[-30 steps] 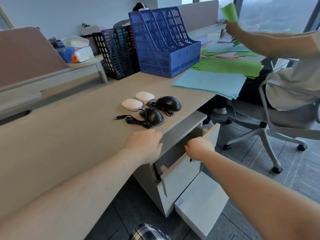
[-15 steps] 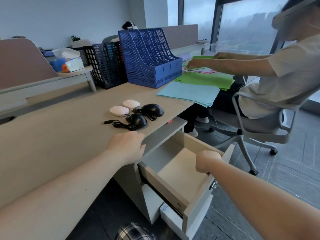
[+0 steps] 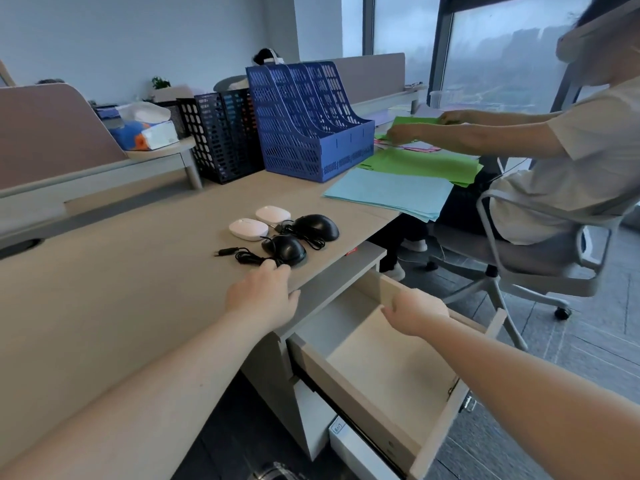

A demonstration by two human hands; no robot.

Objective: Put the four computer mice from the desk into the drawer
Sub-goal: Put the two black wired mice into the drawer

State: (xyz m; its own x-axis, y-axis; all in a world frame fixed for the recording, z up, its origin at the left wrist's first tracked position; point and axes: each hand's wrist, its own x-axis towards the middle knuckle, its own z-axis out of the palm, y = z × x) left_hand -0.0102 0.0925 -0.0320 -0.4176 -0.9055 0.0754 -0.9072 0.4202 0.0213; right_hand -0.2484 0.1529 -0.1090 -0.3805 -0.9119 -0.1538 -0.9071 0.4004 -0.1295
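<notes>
We see our left hand (image 3: 261,296) on the desk (image 3: 104,289) beside the nearer black mouse (image 3: 285,249); our right hand (image 3: 414,311) hovers, fingers loose, over the open drawer (image 3: 381,368).

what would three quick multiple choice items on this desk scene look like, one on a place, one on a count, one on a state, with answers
1. Where are the mice?
A. in the drawer
B. on the desk near its front edge
C. inside the blue file rack

2. How many mice are white?
A. one
B. two
C. four

3. What state is the top drawer in?
A. pulled out and empty
B. shut
C. pulled out with mice in it

Answers:
1. B, all four sit together on the desk, just beyond the left hand.
2. B, two white mice lie beside two black mice with cords.
3. A, its bare pale floor shows, with the right hand open over it.
</notes>
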